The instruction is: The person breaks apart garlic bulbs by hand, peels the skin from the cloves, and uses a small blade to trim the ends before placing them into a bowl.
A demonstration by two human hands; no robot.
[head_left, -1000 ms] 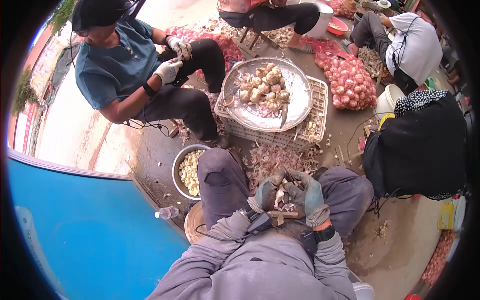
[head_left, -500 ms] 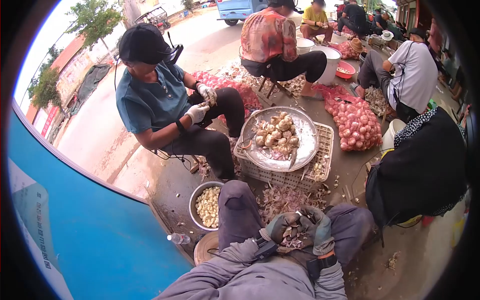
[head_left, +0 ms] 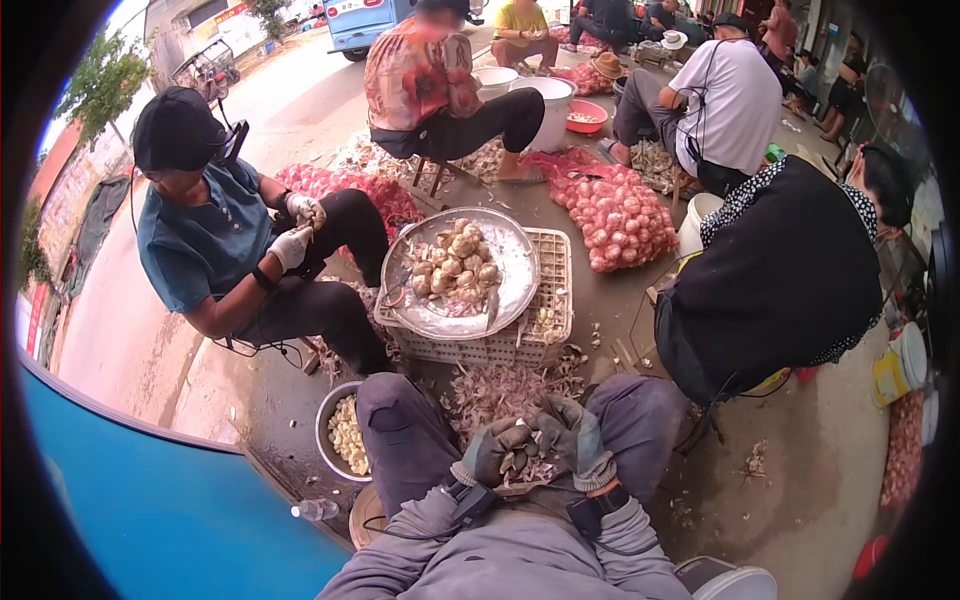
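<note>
Both my hands are gloved and come together low over my lap. My left hand [head_left: 492, 452] is closed, its fingers curled inward. Close against it, my right hand [head_left: 570, 437] is closed too, with fingertips meeting the left ones. Whatever lies between them is hidden by the dark glove fingers. Loose garlic skins [head_left: 540, 470] show just below the fingers. Beyond my knees, a wide metal tray [head_left: 515, 270] bears whole garlic bulbs [head_left: 455, 262] and a knife [head_left: 492, 306]. A metal bowl [head_left: 325, 440] of peeled garlic cloves [head_left: 347, 437] stands beside my left knee.
The tray rests on a plastic crate [head_left: 555, 290]. A heap of skins [head_left: 500, 395] lies before it. A gloved co-worker [head_left: 215, 245] sits at left, a person in black [head_left: 770, 280] at right. Beyond are a red net sack of garlic [head_left: 625, 225] and a plastic bottle [head_left: 315, 510] near the blue panel.
My view has turned to the right, so the surroundings have shifted left. My hands stay together over my lap; the whitish bit seen at their fingertips earlier no longer shows.
</note>
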